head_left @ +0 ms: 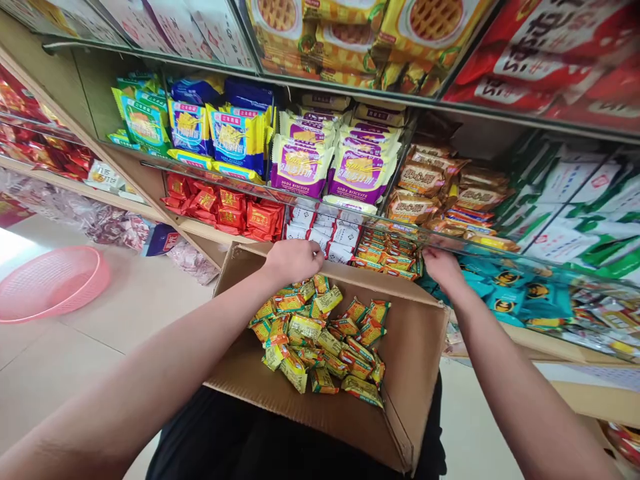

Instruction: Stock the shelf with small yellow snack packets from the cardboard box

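A cardboard box [420, 360] rests on my lap, tilted against the shelf. Inside lie many small yellow-and-orange wrapped snack packets [320, 333]. My left hand [295, 260] is closed above the box's far edge, beside small white packets [345, 233]; what its curled fingers hold, if anything, is hidden. Closed as well, my right hand [443, 268] is at the shelf front, between a stack of orange-and-green packets [385, 252] and teal packets [520, 287]. Its fingertips are partly hidden, so I cannot see what they grip.
Glass shelves [350, 217] with dividers run across the front. Purple soda biscuit packs [305, 163], red packets [230, 210] and brown packets [417, 177] fill compartments. A pink plastic basket [55, 283] stands on the tiled floor at left.
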The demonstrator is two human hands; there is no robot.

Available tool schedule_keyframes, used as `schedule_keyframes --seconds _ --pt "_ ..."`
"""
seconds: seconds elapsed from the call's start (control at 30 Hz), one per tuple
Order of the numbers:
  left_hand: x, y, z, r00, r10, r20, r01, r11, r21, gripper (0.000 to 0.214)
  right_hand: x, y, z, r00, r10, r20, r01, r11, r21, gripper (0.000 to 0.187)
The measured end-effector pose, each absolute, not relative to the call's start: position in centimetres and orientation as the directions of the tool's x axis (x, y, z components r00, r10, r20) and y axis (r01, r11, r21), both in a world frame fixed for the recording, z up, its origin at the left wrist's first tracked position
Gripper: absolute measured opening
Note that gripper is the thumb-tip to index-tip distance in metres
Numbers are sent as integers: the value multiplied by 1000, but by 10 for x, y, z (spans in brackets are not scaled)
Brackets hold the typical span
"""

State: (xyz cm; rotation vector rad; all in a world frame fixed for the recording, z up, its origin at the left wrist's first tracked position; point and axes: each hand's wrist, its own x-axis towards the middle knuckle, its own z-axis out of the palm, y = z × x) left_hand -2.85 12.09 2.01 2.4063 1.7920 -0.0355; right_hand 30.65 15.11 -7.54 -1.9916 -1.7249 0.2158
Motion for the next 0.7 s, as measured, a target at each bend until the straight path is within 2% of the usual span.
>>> schedule_keyframes --seconds 0.1,0.17,0.23,0.27,0.3,0.33,0.4,0.43,0.5,0.57,0.63,0.7 --pt "-30 120 20 306 947 -96 950 -297 93 44 302 88 -63 290 951 105 714 -141 -686 38" --pt "-30 119 20 313 945 -97 948 -305 90 45 290 36 -50 372 920 122 613 -145 -776 37" --pt "-30 118 20 313 944 -98 948 -306 88 45 267 -17 -37 435 820 372 692 -40 -721 27" --pt "-29 118 20 315 944 -100 948 -307 88 45 252 -39 -33 380 769 514 746 73 -662 23" --pt "-29 117 20 319 943 -101 946 -310 88 45 234 -58 -31 252 758 602 782 207 -588 22" --pt "-29 117 20 324 941 -102 945 -315 91 45 216 -71 -32 100 783 614 777 324 -540 26" --pt "-29 115 21 334 936 -109 941 -325 96 46 178 -80 -43 -148 872 467 736 412 -537 31" --pt "-30 113 21 338 934 -113 940 -328 96 47 160 -76 -53 -206 916 344 750 374 -546 32" --pt "-30 110 20 345 931 -114 937 -337 90 48 134 -58 -78 -130 987 91 845 158 -511 39" --pt "-31 105 20 347 931 -114 937 -339 83 50 119 -35 -100 -10 989 -146 918 -49 -393 50" --pt "-31 99 19 345 932 -110 938 -337 83 51 113 -18 -116 77 959 -274 948 -156 -279 55" --pt "-31 95 17 340 935 -98 939 -332 94 52 113 -11 -122 108 950 -293 957 -180 -229 57"
